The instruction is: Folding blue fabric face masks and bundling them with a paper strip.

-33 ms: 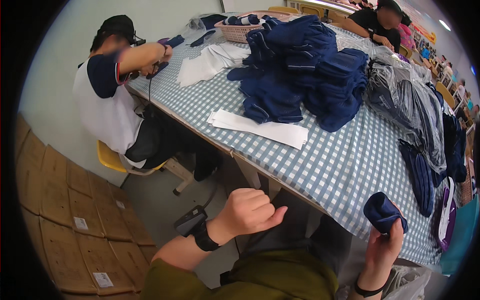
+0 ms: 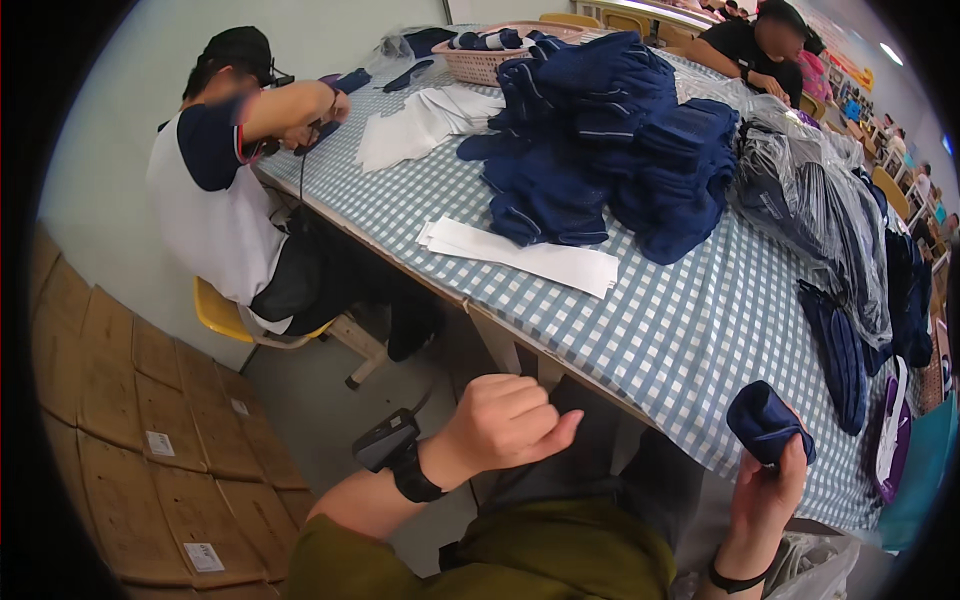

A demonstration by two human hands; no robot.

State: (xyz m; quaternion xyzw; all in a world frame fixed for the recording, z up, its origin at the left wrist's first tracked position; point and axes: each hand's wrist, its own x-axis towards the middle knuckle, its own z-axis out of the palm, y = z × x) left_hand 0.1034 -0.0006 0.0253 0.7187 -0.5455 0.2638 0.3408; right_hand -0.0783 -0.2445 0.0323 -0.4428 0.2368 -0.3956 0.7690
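Observation:
A rolled-up navy sock (image 2: 760,420) is held upright in my right hand (image 2: 772,490), just over the table's near right edge. My fingers wrap its lower part, so I see mostly its rounded top and folds. My left hand (image 2: 508,425) is curled into a loose fist with the thumb sticking out, in front of the table's edge. Nothing shows in it, and a black band with a small device (image 2: 388,440) sits on that wrist. On the table lies a large heap of navy socks (image 2: 590,130). Nearer me is a stack of white paper strips (image 2: 525,257).
The checked tablecloth (image 2: 640,345) covers the table. More white strips (image 2: 425,125) and a pink basket (image 2: 475,67) lie at the back. Plastic-wrapped socks (image 2: 815,210) are on the right. A co-worker (image 2: 215,200) sits left, another (image 2: 750,55) across. Cardboard boxes (image 2: 150,430) line the lower left.
My left hand has shifted very slightly to the right. My right hand and the sock stay nearly in place.

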